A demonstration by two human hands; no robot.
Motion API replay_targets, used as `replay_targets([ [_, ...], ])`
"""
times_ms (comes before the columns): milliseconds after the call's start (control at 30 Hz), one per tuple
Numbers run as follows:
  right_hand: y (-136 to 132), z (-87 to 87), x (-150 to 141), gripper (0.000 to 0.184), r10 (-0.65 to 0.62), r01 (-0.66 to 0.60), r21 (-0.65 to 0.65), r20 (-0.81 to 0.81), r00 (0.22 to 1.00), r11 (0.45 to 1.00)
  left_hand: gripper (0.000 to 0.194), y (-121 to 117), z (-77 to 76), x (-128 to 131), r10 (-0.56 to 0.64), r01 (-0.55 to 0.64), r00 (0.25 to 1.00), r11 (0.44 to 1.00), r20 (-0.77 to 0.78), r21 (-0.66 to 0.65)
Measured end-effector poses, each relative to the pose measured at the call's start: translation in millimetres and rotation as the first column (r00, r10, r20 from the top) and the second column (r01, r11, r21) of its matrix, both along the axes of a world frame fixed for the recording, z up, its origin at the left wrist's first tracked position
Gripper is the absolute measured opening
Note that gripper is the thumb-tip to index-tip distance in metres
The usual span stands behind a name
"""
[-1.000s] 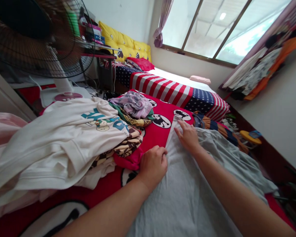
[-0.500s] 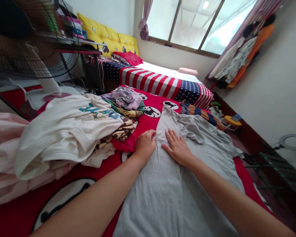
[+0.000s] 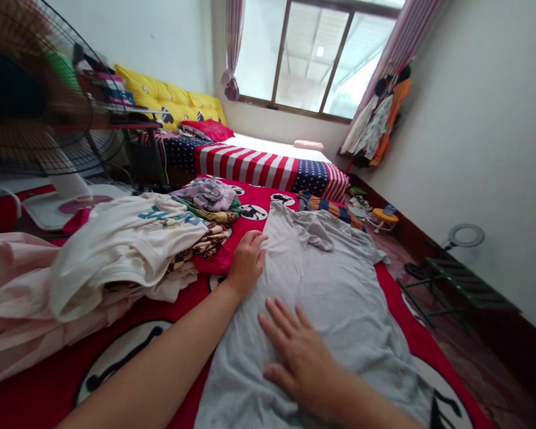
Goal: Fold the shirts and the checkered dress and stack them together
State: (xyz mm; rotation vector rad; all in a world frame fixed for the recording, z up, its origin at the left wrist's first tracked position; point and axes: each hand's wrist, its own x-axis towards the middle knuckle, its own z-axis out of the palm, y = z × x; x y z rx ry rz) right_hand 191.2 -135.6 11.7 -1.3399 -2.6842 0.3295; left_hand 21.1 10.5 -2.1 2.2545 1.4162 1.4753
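Note:
A grey T-shirt (image 3: 339, 280) lies spread on a red blanket with round black-and-white prints (image 3: 259, 210). My left hand (image 3: 246, 261) rests on the shirt's left edge, fingers curled loosely against the cloth. My right hand (image 3: 300, 351) lies flat on the lower middle of the shirt, fingers stretched and apart. One sleeve is folded over near the collar at the far end.
A heap of clothes (image 3: 129, 244) topped by a cream printed shirt lies at left, with pink fabric (image 3: 13, 286) beside it. A standing fan (image 3: 31, 107) is at far left. A flag-patterned bed (image 3: 259, 164) lies beyond. A green rack (image 3: 455, 286) and ring light stand at right.
My right hand has slid down the shirt toward me, from near the collar to its lower middle. My left hand stays at the left edge. The view has tilted and pulled back.

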Motion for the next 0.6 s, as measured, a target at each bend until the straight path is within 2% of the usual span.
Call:
replay_targets([
  [67, -17, -0.5, -2, 0.071, 0.062, -0.065, -0.074, -0.049, 0.997, 0.995, 0.036, -10, 2.0, 7, -0.124, 0.122, 0.989, 0.992, -0.074, -0.033],
  [133, -25, 3.2, 1, 0.066, 0.062, -0.078, -0.132, -0.124, 0.990, 0.988, 0.040, -20, 3.0, 16, -0.234, 0.215, 0.959, 0.968, -0.160, -0.127],
  [233, -20, 16.0, 15, 0.031, 0.021, -0.080, -0.174, -0.316, 0.948, 0.981, 0.048, -32, 6.1, 32, -0.361, 0.273, 0.883, 0.915, -0.299, -0.298],
  [300, -7, 24.6, 33, 0.022, -0.098, 0.033, -0.157, -0.426, 0.899, 0.987, 0.055, -32, 11.5, 42, -0.453, 0.284, 0.799, 0.865, -0.397, -0.414],
  [367, 12, 29.1, 55, 0.022, -0.265, 0.208, -0.167, -0.498, 0.826, 0.964, 0.061, -26, 19.3, 53, -0.523, 0.288, 0.715, 0.825, -0.463, -0.487],
  [400, 24, 29.1, 68, 0.022, -0.343, 0.288, -0.186, -0.522, 0.781, 0.939, 0.063, -19, 23.4, 59, -0.534, 0.288, 0.695, 0.820, -0.481, -0.495],
  [467, 51, 25.1, 92, 0.024, -0.467, 0.399, -0.249, -0.554, 0.689, 0.883, 0.064, -3, 29.3, 74, -0.509, 0.278, 0.706, 0.839, -0.492, -0.468],
  [533, 79, 17.2, 113, 0.024, -0.554, 0.481, -0.294, -0.576, 0.601, 0.826, 0.064, 16, 29.6, 90, -0.437, 0.234, 0.762, 0.873, -0.478, -0.427],
  [600, 108, 8.8, 130, 0.024, -0.612, 0.562, -0.310, -0.615, 0.497, 0.767, 0.067, 34, 22.5, 104, -0.352, 0.168, 0.820, 0.902, -0.452, -0.398],
])
